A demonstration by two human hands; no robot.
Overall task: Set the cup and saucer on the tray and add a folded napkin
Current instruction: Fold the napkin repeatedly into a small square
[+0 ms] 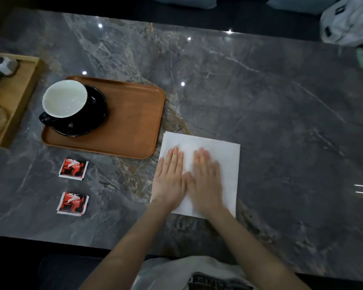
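Both flat: your left hand [169, 181] and right hand [205, 181] press the napkin [222, 164], gripping nothing. Cup [65, 98] and saucer [92, 118] sit at tray's [132, 122] nine o'clock; folding and placing remain.

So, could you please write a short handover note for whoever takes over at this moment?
Left hand and right hand: both flat, side by side, pressing the napkin.
Napkin: white, lying on the table, just right of the tray.
Done: cup sits on its saucer, at the tray's left end.
Left: finish folding the napkin and put it on the tray.
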